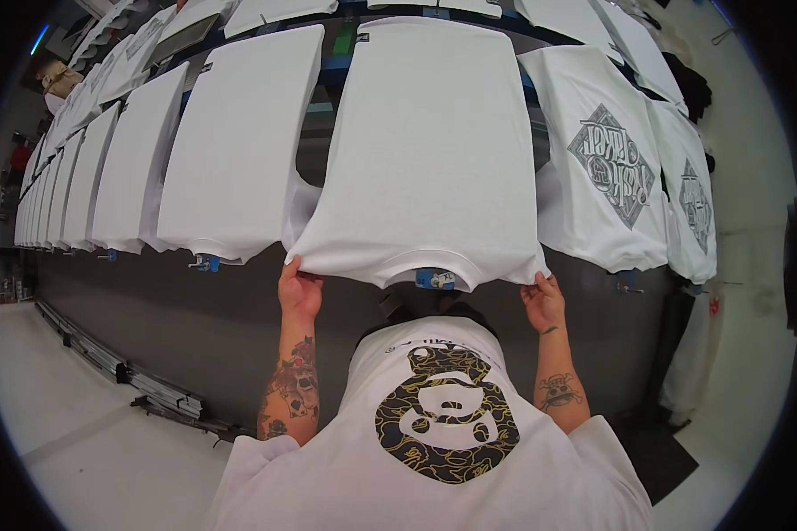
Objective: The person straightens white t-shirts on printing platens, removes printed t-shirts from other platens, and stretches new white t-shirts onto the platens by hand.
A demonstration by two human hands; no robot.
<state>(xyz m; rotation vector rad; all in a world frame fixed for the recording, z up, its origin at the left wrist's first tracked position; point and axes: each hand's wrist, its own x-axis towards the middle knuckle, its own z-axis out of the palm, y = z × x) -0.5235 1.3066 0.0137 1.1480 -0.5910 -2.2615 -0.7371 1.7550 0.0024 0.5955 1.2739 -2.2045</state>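
A blank white T-shirt (434, 142) is stretched flat over a board directly in front of me, its neckline towards my body. My left hand (301, 290) pinches the shirt's near left corner, and my right hand (543, 303) grips the near right corner. Fabric pulls taut between the two hands. At the collar, a blue patterned piece (435, 279) shows through the neck opening. A small dark label sits near the shirt's far left corner.
To the left hangs a row of blank white shirts (243, 142) on boards. On the right, a white shirt (593, 133) carries a grey diamond print, with another printed shirt (692, 195) beyond it. Metal rails (142, 388) lie on the floor at lower left.
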